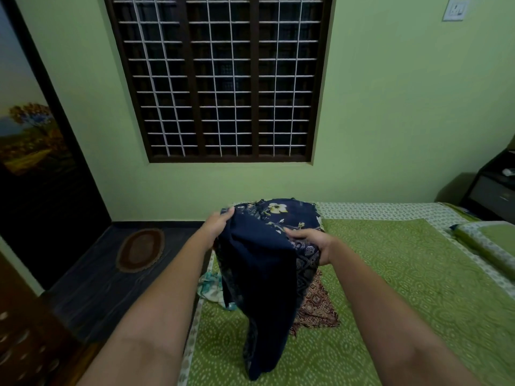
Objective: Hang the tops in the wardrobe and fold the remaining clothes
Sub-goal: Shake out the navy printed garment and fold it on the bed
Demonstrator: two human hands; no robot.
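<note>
A dark navy garment (259, 274) with a patterned edge hangs above the bed, held up between both hands. My left hand (218, 225) grips its upper left corner. My right hand (312, 242) pinches its upper right edge. Behind it, on the bed's far corner, lies a navy cloth with pale flowers (281, 211). A maroon patterned cloth (317, 307) lies on the bed under the hanging garment, and a white and teal cloth (210, 288) sits at the bed's left edge. The wardrobe door (33, 151) with a landscape picture stands at the far left.
The bed (404, 288) has a green patterned cover, with a green pillow (485, 243) at the right. A barred window (223, 79) fills the wall ahead. An oval brown mat (139, 253) lies on the dark floor to the left. A dark bedside cabinet (493, 188) stands at the right.
</note>
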